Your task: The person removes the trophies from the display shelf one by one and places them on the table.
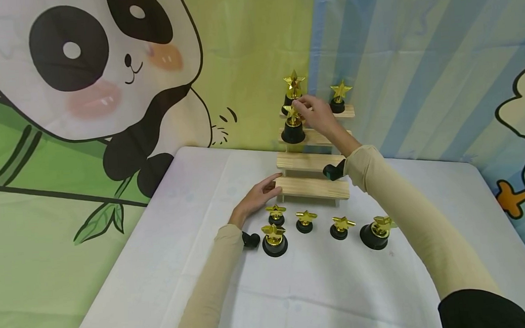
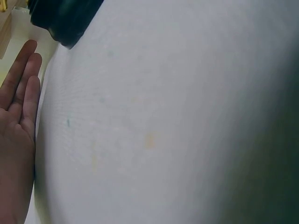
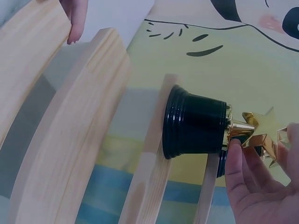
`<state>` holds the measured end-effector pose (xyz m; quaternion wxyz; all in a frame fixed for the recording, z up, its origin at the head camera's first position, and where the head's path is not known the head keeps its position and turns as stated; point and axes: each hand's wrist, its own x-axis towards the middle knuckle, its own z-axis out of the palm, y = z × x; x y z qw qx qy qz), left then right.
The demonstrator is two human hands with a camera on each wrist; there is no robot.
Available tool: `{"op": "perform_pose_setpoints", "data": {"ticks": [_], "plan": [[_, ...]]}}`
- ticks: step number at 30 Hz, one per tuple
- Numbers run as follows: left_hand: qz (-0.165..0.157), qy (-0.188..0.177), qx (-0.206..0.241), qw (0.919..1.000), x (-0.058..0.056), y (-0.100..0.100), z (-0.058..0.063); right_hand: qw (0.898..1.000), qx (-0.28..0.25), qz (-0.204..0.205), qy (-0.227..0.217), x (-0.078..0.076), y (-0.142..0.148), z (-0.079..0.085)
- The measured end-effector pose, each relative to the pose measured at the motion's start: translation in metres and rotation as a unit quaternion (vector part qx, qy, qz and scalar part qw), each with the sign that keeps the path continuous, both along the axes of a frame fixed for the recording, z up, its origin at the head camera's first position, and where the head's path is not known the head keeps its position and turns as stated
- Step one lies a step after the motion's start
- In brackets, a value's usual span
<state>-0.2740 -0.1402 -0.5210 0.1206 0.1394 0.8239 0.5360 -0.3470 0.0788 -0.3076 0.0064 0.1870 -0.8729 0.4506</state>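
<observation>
A trophy with a gold star and black base (image 1: 293, 131) is at the left end of the second-highest step of a wooden tiered stand (image 1: 313, 188). My right hand (image 1: 320, 115) pinches it near the star; in the right wrist view the black base (image 3: 196, 123) meets the step's edge. Whether its full weight rests there I cannot tell. My left hand (image 1: 259, 196) is at the left end of the lowest step, fingers stretched out, thumb near the board. On the top step stand a taller star trophy (image 1: 293, 85) at left and a smaller one (image 1: 338, 103) at right.
In front of the stand, several star trophies stand on the white table (image 1: 296, 301), among them a larger one (image 1: 274, 241) at left and another (image 1: 375, 235) near my right sleeve. A printed panda curtain (image 1: 248, 60) hangs behind the stand.
</observation>
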Motion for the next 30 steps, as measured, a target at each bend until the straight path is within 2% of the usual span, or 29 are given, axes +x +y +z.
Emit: {"op": "perform_pose_setpoints", "data": {"ticks": [16, 30], "plan": [[-0.003, -0.001, 0.002, 1.0000, 0.0020, 0.0001, 0.0004, 1.000, -0.016, 0.007, -0.005, 0.0000, 0.0018, -0.0033], [-0.006, -0.002, 0.006, 1.0000, 0.0018, -0.0004, 0.0029, 1.000, -0.002, -0.015, 0.026, 0.0016, 0.0046, -0.0005]]}}
